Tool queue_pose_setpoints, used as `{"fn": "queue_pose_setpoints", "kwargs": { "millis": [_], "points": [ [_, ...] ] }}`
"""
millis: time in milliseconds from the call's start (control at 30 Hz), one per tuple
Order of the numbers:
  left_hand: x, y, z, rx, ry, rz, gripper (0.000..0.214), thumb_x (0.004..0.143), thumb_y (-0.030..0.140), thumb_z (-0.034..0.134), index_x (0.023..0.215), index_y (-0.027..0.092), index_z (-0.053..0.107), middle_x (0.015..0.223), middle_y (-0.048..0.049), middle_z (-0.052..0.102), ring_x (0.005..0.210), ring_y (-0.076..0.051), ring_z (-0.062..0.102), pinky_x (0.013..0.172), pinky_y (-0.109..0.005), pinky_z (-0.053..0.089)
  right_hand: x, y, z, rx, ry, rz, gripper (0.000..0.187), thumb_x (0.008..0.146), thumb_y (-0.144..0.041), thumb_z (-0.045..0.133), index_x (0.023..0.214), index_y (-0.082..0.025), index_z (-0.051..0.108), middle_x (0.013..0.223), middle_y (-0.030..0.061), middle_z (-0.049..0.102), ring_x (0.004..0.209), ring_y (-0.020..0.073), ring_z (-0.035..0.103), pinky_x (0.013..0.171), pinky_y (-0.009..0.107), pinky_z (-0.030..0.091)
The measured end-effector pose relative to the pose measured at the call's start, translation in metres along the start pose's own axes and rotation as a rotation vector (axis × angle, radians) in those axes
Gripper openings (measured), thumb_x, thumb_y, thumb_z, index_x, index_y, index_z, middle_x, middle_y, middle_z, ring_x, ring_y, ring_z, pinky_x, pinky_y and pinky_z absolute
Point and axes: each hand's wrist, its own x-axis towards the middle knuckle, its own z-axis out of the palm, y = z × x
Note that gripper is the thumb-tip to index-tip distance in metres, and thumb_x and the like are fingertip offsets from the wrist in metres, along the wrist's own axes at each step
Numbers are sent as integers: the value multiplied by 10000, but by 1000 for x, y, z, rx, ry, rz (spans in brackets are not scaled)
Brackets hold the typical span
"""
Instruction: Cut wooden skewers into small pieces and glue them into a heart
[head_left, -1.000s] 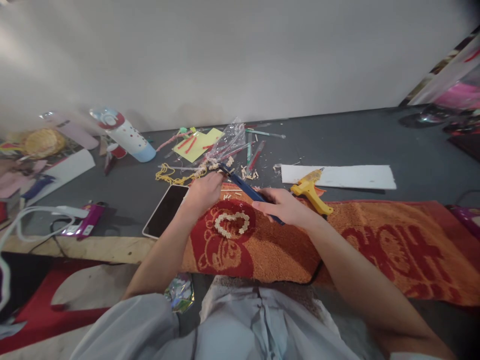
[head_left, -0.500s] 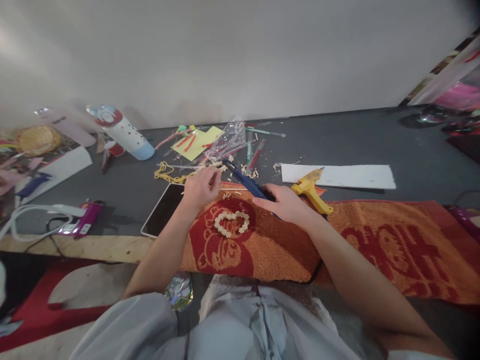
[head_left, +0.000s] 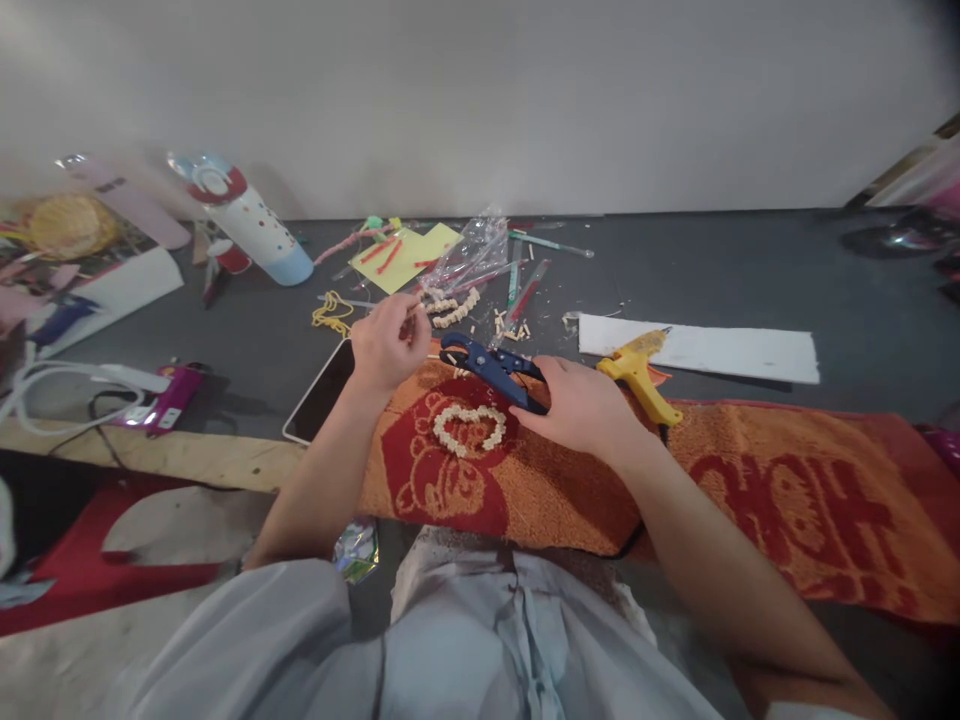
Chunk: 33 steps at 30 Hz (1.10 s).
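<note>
My right hand (head_left: 583, 405) is wrapped round a blue hand cutter (head_left: 486, 366), whose open jaws point left over the orange-red towel (head_left: 577, 500). Opposite it, my left hand (head_left: 388, 342) is closed in a pinch on a thin pale stick (head_left: 433, 357), which reaches toward those jaws; most of it is hidden by the fingers. Below the cutter, a heart-shaped ring of small pale pieces (head_left: 448, 441) lies on the towel. Behind my left hand is a curved row of similar pieces (head_left: 459, 312). Short cut bits (head_left: 501, 325) are scattered beyond the cutter.
A yellow glue gun (head_left: 641, 380) rests by a white strip (head_left: 705, 345) on the right. A phone (head_left: 319, 395) lies beside my left forearm. Clear plastic wrapping (head_left: 480, 245), yellow paper (head_left: 397, 260) and a spotted bottle (head_left: 247, 225) stand or lie farther back.
The cutter has turned flatter, and its jaws now show open. My left hand has shifted slightly left, uncovering the curved row behind it. The whole view has also shifted a little.
</note>
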Motion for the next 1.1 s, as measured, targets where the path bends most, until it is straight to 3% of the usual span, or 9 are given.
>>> {"fn": "queue_pose_setpoints", "kwargs": {
  "millis": [167, 400, 533, 667, 800, 967, 1100],
  "points": [
    [1, 1, -2, -58, -24, 5, 156, 893, 282, 465, 800, 193, 553, 654, -24, 551, 612, -128, 515, 598, -262, 371, 1, 2, 1, 2, -7, 4, 585, 814, -555, 543, 1200, -115, 533, 1105, 180, 673, 991, 335, 639, 787, 385, 459],
    [3, 1, -4, -7, -95, -6, 154, 878, 286, 462, 790, 192, 546, 645, -18, 544, 583, -118, 484, 570, -258, 342, 1, 3, 5, -173, 36, -53, 523, 825, -492, 540, 1155, -86, 543, 1076, 214, 648, 974, 341, 615, 806, 399, 425],
    [5, 3, -6, 40, -201, -9, 124, 848, 263, 462, 797, 189, 548, 673, -22, 559, 589, -120, 482, 580, -260, 332, 1, 5, 6, -236, 78, -59, 461, 815, -464, 549, 1104, -106, 549, 1035, 186, 654, 940, 316, 616, 781, 379, 413],
    [12, 6, -13, 77, -422, -10, 109, 819, 233, 452, 769, 189, 538, 665, -23, 546, 616, -137, 481, 586, -270, 312, 3, 7, 7, -238, 109, -28, 435, 815, -480, 538, 1057, -119, 552, 999, 160, 663, 924, 298, 624, 746, 352, 404],
    [20, 3, -18, 18, -759, 15, 195, 826, 273, 437, 661, 186, 495, 591, -9, 491, 542, -125, 405, 552, -280, 274, 4, 8, 6, -193, 127, 69, 465, 810, -550, 526, 1027, -139, 543, 973, 150, 676, 880, 297, 637, 688, 336, 383],
    [23, -2, -19, -118, -1140, -24, 162, 755, 287, 492, 781, 186, 616, 698, -5, 616, 613, -136, 498, 582, -258, 311, 6, 9, 6, -153, 112, 141, 455, 795, -554, 537, 1014, -155, 532, 973, 136, 682, 869, 300, 642, 649, 320, 354],
    [22, -2, -18, -200, -1280, 24, 179, 705, 267, 514, 805, 187, 639, 815, -3, 672, 708, -145, 556, 635, -237, 353, 7, 8, 8, -135, 96, 145, 448, 787, -562, 538, 989, -162, 537, 956, 131, 685, 862, 302, 644, 640, 321, 350]
  ]
}}
